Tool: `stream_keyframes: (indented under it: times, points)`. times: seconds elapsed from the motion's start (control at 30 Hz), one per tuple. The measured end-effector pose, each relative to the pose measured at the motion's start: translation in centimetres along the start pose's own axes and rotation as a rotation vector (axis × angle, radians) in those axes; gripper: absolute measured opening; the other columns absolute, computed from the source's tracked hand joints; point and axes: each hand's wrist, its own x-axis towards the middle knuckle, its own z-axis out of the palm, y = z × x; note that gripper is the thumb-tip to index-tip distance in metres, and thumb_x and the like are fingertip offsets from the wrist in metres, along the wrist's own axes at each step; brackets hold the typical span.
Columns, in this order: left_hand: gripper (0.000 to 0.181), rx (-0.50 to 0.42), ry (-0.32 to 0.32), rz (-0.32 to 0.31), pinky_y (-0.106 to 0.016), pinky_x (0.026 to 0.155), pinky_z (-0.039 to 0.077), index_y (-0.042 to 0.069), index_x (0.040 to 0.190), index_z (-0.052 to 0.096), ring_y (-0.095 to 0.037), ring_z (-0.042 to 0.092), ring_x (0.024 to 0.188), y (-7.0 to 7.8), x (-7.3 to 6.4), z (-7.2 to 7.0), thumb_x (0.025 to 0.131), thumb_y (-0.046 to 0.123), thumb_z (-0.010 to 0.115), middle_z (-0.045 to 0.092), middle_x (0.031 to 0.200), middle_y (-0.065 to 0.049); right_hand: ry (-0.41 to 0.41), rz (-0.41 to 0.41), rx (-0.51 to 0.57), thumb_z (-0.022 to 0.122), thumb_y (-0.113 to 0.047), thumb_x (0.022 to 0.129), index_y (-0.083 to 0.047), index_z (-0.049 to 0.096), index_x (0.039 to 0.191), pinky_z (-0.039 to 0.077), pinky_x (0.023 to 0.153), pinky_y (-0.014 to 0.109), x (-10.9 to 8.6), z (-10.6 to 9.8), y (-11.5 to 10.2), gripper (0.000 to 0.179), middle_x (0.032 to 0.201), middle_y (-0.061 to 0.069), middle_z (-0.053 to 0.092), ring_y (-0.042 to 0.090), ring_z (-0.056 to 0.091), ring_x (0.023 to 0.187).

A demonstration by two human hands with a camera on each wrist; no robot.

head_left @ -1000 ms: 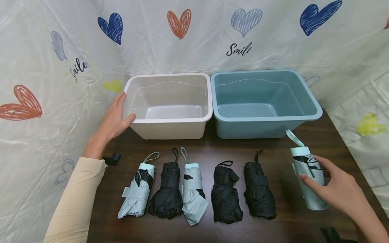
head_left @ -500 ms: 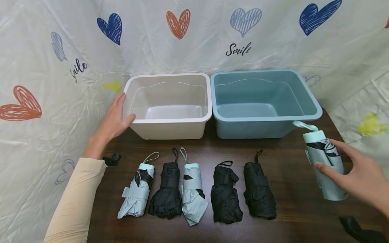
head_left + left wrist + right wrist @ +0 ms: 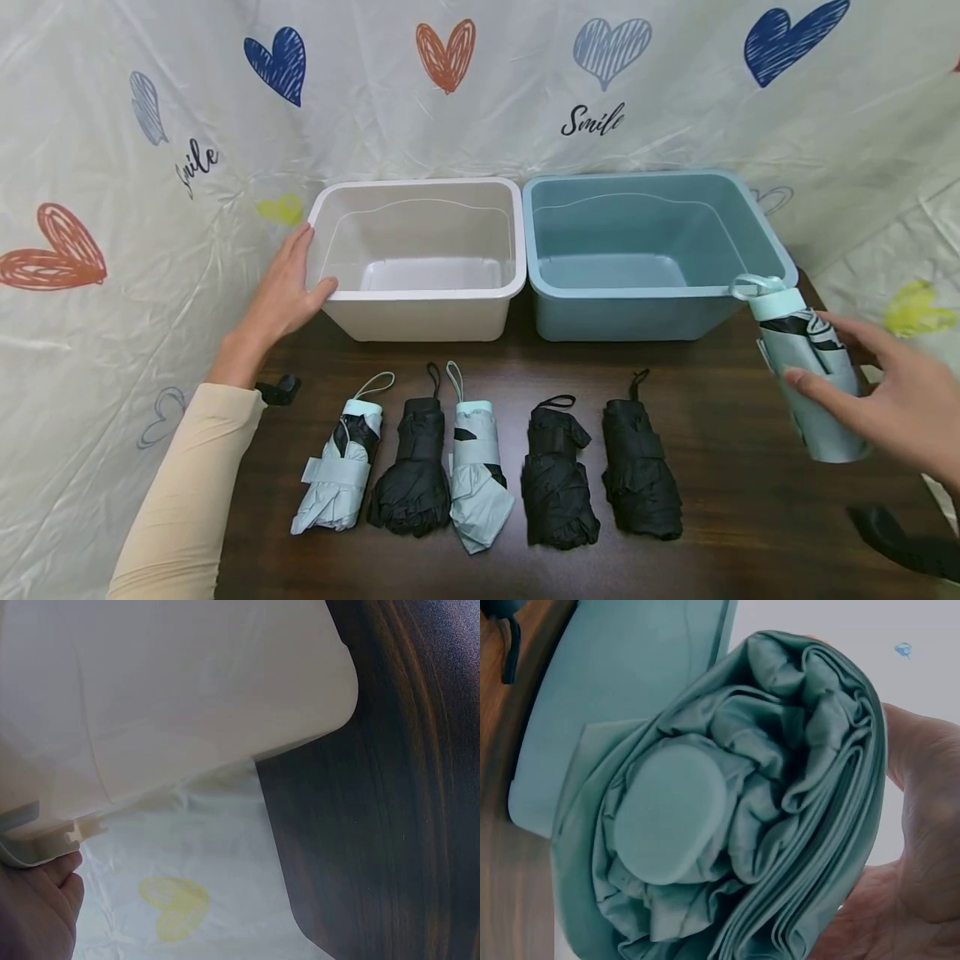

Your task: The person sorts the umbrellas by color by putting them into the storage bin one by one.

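My right hand (image 3: 892, 392) grips a light blue-green folding umbrella (image 3: 821, 392) around its middle, tilted, its capped handle end and wrist loop overlapping the front right corner of the blue bin (image 3: 622, 317). The right wrist view looks at the end of this folded umbrella (image 3: 671, 814), with pleated cloth around a pale oval knob. My left hand (image 3: 277, 296) holds the left end of the beige bin (image 3: 420, 321), thumb at the front rim; in the left wrist view the fingers (image 3: 67, 874) lie at the rim's underside.
On the dark wooden table (image 3: 720, 542) lie two pale umbrellas, one at the left (image 3: 341, 467) and another pale umbrella (image 3: 478, 475), plus three black ones, including a black umbrella (image 3: 641, 467) at the right. Both bins stand side by side before a heart-printed cloth (image 3: 510, 92).
My right hand has carried the pale umbrella up from the table's right side, rightward and then forward to the blue bin's near right corner. The left hand stays on the beige bin.
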Motion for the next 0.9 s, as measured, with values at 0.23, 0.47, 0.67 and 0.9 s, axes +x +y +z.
stream_keyframes:
  times: [0.23,0.47,0.67,0.9]
  points:
    - [0.09,0.005,-0.007,-0.01,-0.064,0.131,0.02,-0.002,0.168,0.015,-0.045,0.02,0.162,0.1,0.0,0.0,0.097,0.033,0.058,0.015,0.177,-0.022,-0.015,0.018,-0.007,0.079,-0.031,0.093,0.009,0.041,0.156,0.049,0.049,0.045,1.5,-0.7,-0.9,0.084,0.127,0.044,0.055,0.06,0.055,0.102]
    - [0.09,0.005,-0.001,-0.011,-0.064,0.131,0.019,-0.001,0.168,0.014,-0.045,0.019,0.163,0.0,0.0,0.0,0.097,0.033,0.058,0.014,0.177,-0.021,-0.027,-0.004,0.009,0.079,-0.032,0.092,0.009,0.043,0.155,0.05,0.049,0.049,3.6,-1.3,-1.4,0.083,0.128,0.045,0.055,0.062,0.055,0.104]
    - [0.09,0.011,0.004,-0.006,-0.063,0.132,0.019,-0.001,0.168,0.014,-0.044,0.018,0.163,0.0,0.0,0.1,0.097,0.034,0.057,0.014,0.178,-0.021,-0.032,0.001,-0.007,0.076,-0.036,0.094,0.01,0.041,0.155,0.051,0.054,0.064,5.4,-1.9,-2.0,0.084,0.128,0.046,0.052,0.066,0.053,0.104]
    - [0.09,0.012,0.007,-0.001,-0.064,0.131,0.02,-0.002,0.168,0.015,-0.045,0.02,0.163,-0.2,0.1,0.1,0.097,0.034,0.057,0.015,0.177,-0.021,-0.052,-0.035,-0.005,0.075,-0.035,0.094,0.009,0.039,0.157,0.051,0.057,0.061,7.1,-2.5,-3.0,0.085,0.133,0.045,0.051,0.062,0.05,0.11]
